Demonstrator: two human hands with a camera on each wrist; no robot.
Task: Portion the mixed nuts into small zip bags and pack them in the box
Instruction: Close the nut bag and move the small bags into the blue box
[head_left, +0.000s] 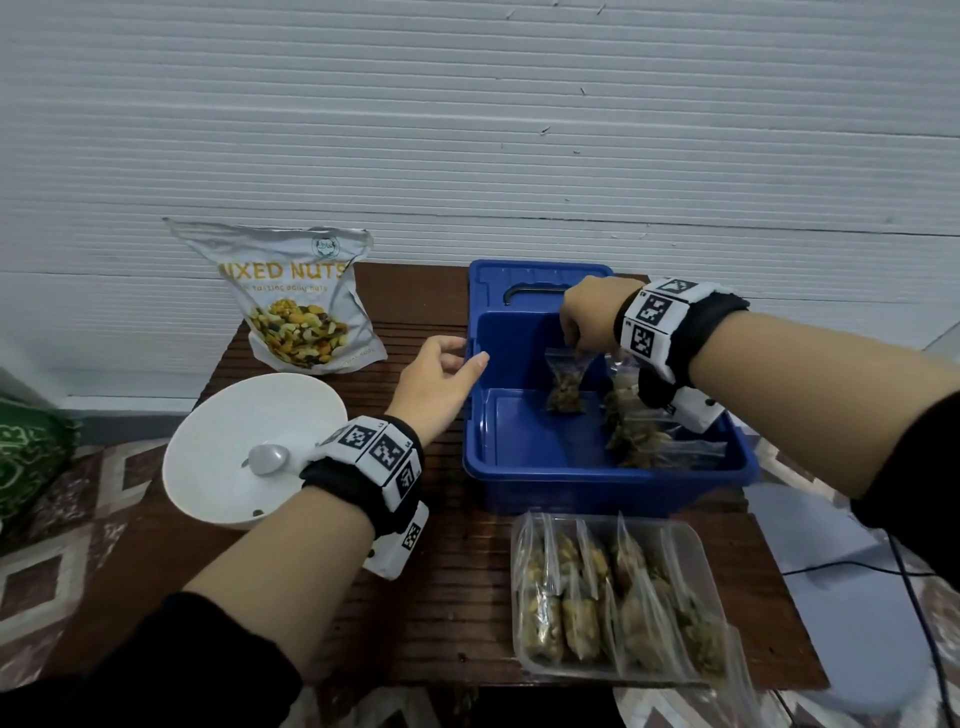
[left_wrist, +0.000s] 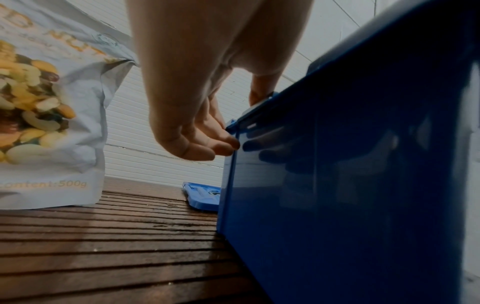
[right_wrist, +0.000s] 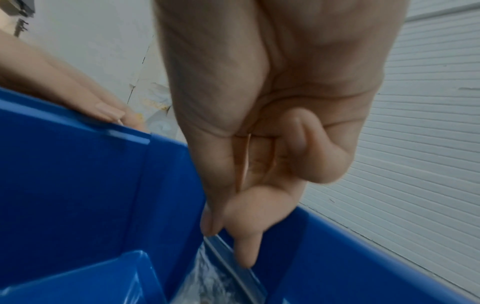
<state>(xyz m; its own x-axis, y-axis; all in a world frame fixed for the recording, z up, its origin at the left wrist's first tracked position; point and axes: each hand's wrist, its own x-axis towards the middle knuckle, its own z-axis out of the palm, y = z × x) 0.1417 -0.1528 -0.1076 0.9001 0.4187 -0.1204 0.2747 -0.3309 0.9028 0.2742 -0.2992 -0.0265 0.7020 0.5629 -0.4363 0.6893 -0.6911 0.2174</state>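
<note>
box (head_left: 519, 483) glossy smooth blue plastic, reflective on its outer wall; zip bag (head_left: 565, 382) thin clear plastic film; table (head_left: 441, 597) dark wood, grooved slats with slight sheen; bowl (head_left: 208, 447) smooth white, semi-gloss; nut pouch (head_left: 291, 291) matt, creased foil-like film; tray (head_left: 691, 540) clear plastic.

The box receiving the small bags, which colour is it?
The box is solid blue, seen best in the head view.

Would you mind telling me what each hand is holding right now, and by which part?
The right hand pinches a small zip bag of nuts by its top edge, over the blue box. The left hand holds nothing; its fingers touch the box's left rim.
</note>
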